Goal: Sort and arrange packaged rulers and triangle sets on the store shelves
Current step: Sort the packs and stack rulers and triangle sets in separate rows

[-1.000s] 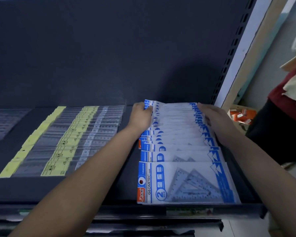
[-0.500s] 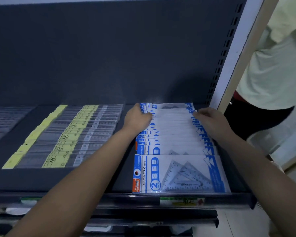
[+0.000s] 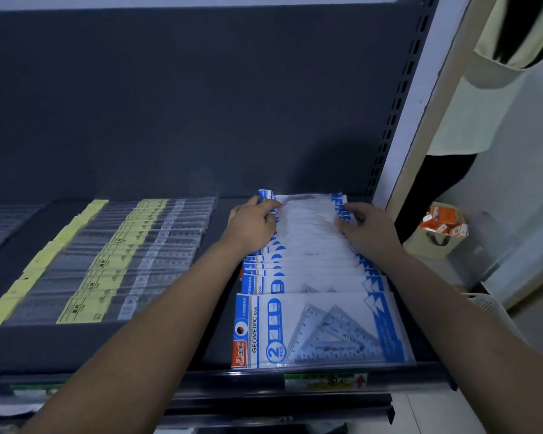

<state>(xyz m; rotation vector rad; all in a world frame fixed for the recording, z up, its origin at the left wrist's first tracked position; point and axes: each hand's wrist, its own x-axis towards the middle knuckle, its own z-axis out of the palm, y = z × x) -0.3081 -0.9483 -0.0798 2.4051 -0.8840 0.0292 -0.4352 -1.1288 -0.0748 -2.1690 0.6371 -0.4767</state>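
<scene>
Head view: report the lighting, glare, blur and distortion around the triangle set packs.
Head view: dim, bluish light; the front triangle set pack reads sharp; glare washes out the rear packs between the left hand and right hand; the shelf upright leans from the wide lens.

One shelf [image 3: 170, 346] carries a single overlapping row of triangle set packs [image 3: 314, 245]. More than ten edges show, lapped too tightly for an exact count. The front pack [image 3: 320, 308] holds two triangles [image 3: 333, 336]. Ruler packs [image 3: 145, 261] lie in three rows: a far-left row [image 3: 0, 223], a yellow-ended row [image 3: 47, 277] and a yellow-labelled row [image 3: 107, 277]. Two hands show, the left hand [image 3: 251, 227] and the right hand [image 3: 370, 230]. One bag [image 3: 442, 242] stands beyond the shelf.
</scene>
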